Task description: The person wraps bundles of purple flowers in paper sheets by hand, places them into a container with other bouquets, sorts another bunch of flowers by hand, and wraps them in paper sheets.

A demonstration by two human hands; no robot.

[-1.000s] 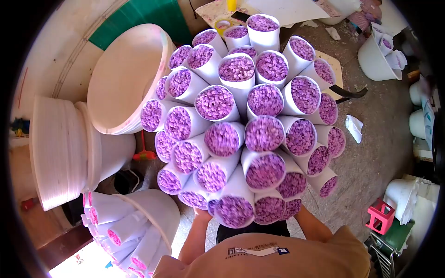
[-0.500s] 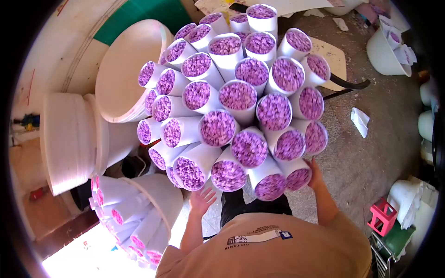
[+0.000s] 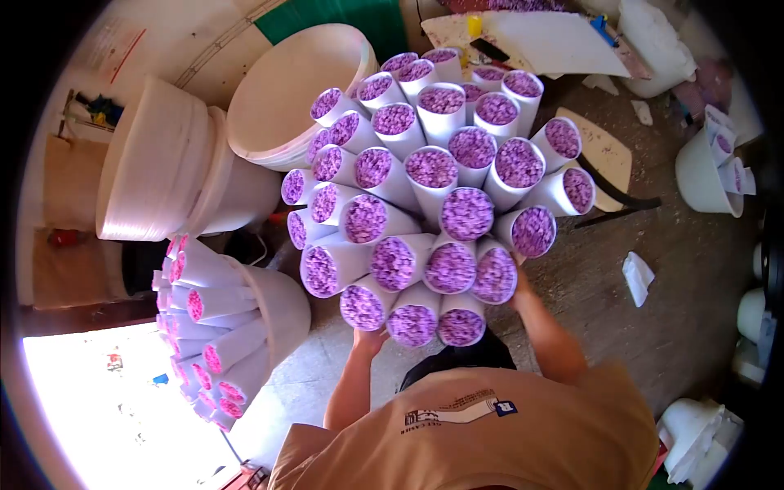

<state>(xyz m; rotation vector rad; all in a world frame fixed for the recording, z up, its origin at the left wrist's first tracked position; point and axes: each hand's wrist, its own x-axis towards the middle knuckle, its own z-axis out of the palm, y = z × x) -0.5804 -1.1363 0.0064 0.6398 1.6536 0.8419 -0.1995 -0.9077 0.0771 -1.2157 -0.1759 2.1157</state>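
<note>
Many purple flower bunches (image 3: 431, 169), each rolled in a white paper sleeve, stand packed together in front of me and fan outward. Whatever they stand in is hidden beneath them. My left hand (image 3: 371, 340) is at the near left, under the lowest sleeves, its fingers out of sight. On the near right, my right hand (image 3: 520, 287) reaches in against the side of the sleeves, its fingers mostly covered by them. What either hand grips cannot be seen.
A white bucket (image 3: 287, 306) of pink paper-wrapped bunches stands at left. Behind it are stacked large white tubs (image 3: 155, 163). A board-topped table (image 3: 547, 41) lies beyond, a dark-legged stool (image 3: 608, 159) at right. Another white bucket (image 3: 709, 184) and crumpled paper (image 3: 637, 278) sit farther right.
My left hand, spread beside the bunches before, has gone in under the near sleeves. My right hand has moved farther in and up along the side. The view has shifted, and the bunches sit differently.
</note>
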